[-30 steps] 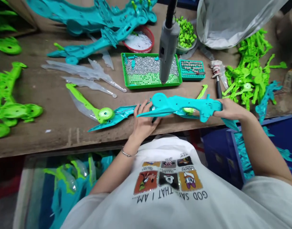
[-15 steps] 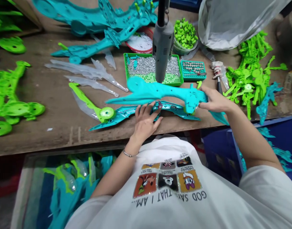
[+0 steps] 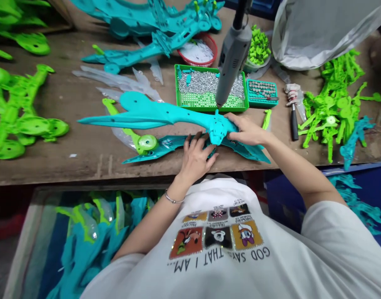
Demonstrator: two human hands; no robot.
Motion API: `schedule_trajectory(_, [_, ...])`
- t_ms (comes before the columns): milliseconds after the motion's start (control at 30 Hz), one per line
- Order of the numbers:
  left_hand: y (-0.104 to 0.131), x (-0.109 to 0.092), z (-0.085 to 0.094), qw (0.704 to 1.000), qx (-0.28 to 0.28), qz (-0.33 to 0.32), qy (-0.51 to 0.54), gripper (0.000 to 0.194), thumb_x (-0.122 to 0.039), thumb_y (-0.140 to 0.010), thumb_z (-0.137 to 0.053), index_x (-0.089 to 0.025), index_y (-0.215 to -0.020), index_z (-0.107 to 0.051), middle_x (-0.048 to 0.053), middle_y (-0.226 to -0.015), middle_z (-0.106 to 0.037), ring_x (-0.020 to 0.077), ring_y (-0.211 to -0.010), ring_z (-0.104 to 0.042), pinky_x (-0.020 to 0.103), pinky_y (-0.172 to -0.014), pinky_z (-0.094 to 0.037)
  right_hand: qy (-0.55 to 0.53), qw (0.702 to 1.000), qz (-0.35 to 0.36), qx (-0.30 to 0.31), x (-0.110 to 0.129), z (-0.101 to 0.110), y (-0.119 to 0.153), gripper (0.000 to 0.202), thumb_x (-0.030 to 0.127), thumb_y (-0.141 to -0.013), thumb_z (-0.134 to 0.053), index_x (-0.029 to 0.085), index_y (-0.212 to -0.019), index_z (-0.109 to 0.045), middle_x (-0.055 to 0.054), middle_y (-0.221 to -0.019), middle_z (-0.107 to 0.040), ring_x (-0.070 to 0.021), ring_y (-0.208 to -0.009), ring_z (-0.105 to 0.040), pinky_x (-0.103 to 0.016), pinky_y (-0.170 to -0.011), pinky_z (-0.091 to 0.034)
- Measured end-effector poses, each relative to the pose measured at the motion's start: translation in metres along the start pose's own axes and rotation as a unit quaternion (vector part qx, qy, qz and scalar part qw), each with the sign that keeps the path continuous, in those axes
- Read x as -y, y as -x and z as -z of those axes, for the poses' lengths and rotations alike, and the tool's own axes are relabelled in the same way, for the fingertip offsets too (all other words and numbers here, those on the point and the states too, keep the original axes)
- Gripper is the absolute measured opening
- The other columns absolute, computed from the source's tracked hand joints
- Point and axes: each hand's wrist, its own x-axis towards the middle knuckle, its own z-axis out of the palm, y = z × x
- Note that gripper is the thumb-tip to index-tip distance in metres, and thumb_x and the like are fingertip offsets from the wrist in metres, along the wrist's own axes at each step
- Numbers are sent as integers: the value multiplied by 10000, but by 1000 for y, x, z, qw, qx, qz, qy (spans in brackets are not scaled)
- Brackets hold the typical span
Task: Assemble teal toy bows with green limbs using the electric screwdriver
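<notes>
A long teal plastic shell (image 3: 147, 113) with a pointed end is in my right hand (image 3: 248, 129), gripped near its blocky end between thumb and fingers. It hangs above a second teal shell (image 3: 170, 144), which lies hollow side up along the bench edge. My left hand (image 3: 197, 155) rests on that lower shell, fingers spread, with the fingertips partly hidden behind the upper shell. A lime-green arm with a round disc (image 3: 147, 143) sits at the lower shell's left part. The lower shell's middle is mostly covered by my hands and the upper shell.
A grey power screwdriver (image 3: 234, 58) hangs just beyond the upper shell. Behind it stand a green tray of screws (image 3: 181, 97), a teal box (image 3: 262, 101) and a red basket (image 3: 213, 43). Lime-green parts (image 3: 336, 104) pile up right, near a black-handled tool (image 3: 294, 124). Bins flank my body.
My right hand has carried the teal shell leftward over the lower one, uncovering a small lime-green part at the right. My left hand stays on the lower shell. The whole view has shifted slightly.
</notes>
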Motion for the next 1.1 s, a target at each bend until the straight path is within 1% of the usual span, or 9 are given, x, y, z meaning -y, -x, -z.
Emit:
schedule_trajectory(133, [1, 0, -2, 1000, 3, 4, -16, 296, -398, -1014, -582, -237, -1206, -738, 152, -1298, -652, 367, -1469, -448, 607, -1238, -301, 7, 1000, 18, -2, 4, -7, 4, 691, 279, -777, -598, 165, -1456, -542, -115, -1376, -685, -325, -1162, -651, -435, -1008, -500])
schedule_trajectory(333, [2, -1, -3, 1000, 9, 11, -26, 336, -436, -1019, -566, -230, -1215, -743, 161, -1191, -665, 360, -1273, -559, 628, -1199, -342, 17, 1000, -1, 8, 9, -18, 0, 643, 307, -792, -603, 144, -1414, -587, -131, -1259, -735, -325, -1028, -699, -438, -924, -529])
schedule_trajectory(400, [2, -1, -2, 1000, 15, 13, -21, 331, -437, -1015, -572, -235, -1213, -744, 159, -1199, -660, 353, -1239, -572, 631, -1189, -349, 15, 1000, 6, 2, 7, -19, -2, 631, 298, -782, -618, 150, -1396, -603, -127, -1260, -740, -324, -1042, -699, -435, -928, -531])
schedule_trajectory(500, [2, -1, -1, 1000, 9, 14, -14, 320, -422, -1004, -594, -243, -1228, -737, 159, -1338, -615, 365, -1342, -515, 632, -1220, -313, 24, 1000, 4, -8, 3, -19, -3, 634, 300, -776, -636, 148, -1391, -609, -136, -1286, -733, -343, -1118, -685, -449, -976, -520])
schedule_trajectory(567, [3, -1, -1, 1000, 5, 14, -14, 336, -415, -1008, -587, -234, -1254, -725, 165, -1395, -582, 374, -1395, -475, 642, -1238, -286, 25, 1000, -1, -11, 2, -19, -1, 652, 313, -784, -646, 137, -1410, -595, -144, -1293, -728, -345, -1111, -687, -453, -986, -518])
schedule_trajectory(733, [4, -7, -1, 999, 9, 28, -16, 329, -419, -1008, -584, -206, -1200, -745, 182, -1321, -594, 392, -1379, -483, 677, -1229, -288, 8, 1000, 7, -18, 0, -23, 3, 633, 326, -806, -665, 142, -1406, -589, -135, -1260, -730, -307, -1023, -699, -434, -948, -530])
schedule_trajectory(833, [5, -11, -1, 999, -4, 43, -26, 311, -410, -1004, -592, -203, -1168, -758, 186, -1335, -584, 400, -1398, -461, 679, -1238, -275, 6, 1000, 24, -14, -6, -25, 1, 577, 349, -818, -673, 166, -1364, -625, -129, -1248, -728, -314, -1059, -689, -447, -955, -530])
schedule_trajectory(933, [7, -14, -3, 998, -10, 44, -33, 326, -424, -1021, -565, -187, -1108, -772, 193, -1282, -610, 391, -1354, -497, 657, -1215, -318, 15, 999, 44, -3, -10, -27, -2, 563, 363, -825, -687, 201, -1362, -643, -118, -1203, -722, -325, -1091, -678, -458, -957, -533])
schedule_trajectory(1100, [9, -13, -9, 998, -23, 26, -49, 358, -422, -1041, -531, -178, -1192, -745, 186, -1258, -648, 359, -1276, -543, 611, -1164, -377, 21, 999, 47, 12, -12, -31, -4, 548, 397, -839, -701, 227, -1359, -662, -107, -1136, -710, -322, -1035, -679, -478, -942, -538])
